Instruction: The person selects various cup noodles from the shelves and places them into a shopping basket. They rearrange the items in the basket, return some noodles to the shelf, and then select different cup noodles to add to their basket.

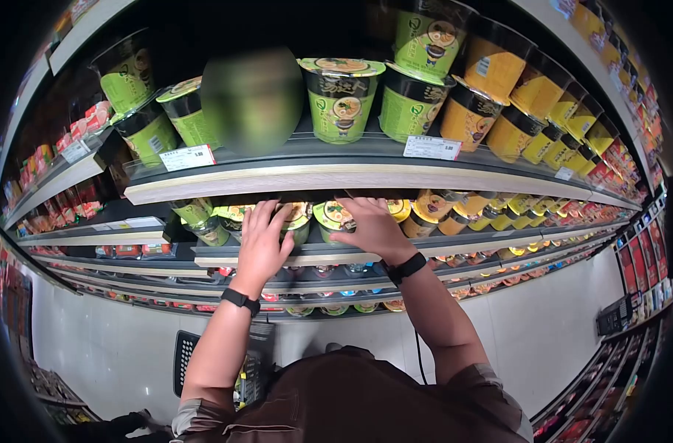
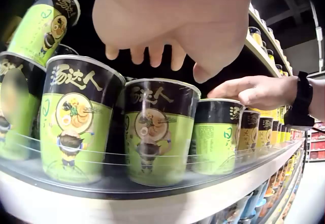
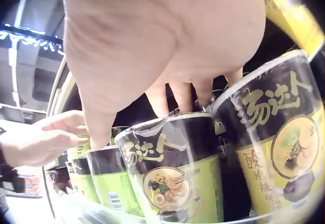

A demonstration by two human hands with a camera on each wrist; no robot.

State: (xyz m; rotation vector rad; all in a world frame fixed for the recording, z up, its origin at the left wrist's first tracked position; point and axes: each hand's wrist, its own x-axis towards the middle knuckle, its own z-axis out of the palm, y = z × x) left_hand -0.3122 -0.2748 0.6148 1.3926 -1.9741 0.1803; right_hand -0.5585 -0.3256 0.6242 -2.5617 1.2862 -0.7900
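Observation:
In the head view my left hand (image 1: 261, 247) reaches over green-and-black noodle cups on the second shelf, fingers spread and extended. The left wrist view shows this hand (image 2: 177, 18) above a green cup (image 2: 157, 143), its fingers pointing behind the rim. To its right, my right hand (image 1: 375, 230) also lies over the cups. In the right wrist view that hand (image 3: 162, 46) has its fingers extended behind a green cup (image 3: 203, 183), with the thumb down near a neighbouring green cup's rim (image 3: 104, 150). A yellow cup (image 3: 294, 158) stands beside them. Fingertip contact is partly hidden.
Above the hands runs an upper shelf edge (image 1: 380, 177) with green cups (image 1: 341, 103), orange cups (image 1: 493, 59) and price tags. A clear lip (image 2: 106, 158) runs along the cup shelf's front. Lower shelves, a pale floor (image 1: 513, 317) and a dark basket (image 1: 183, 362) are below.

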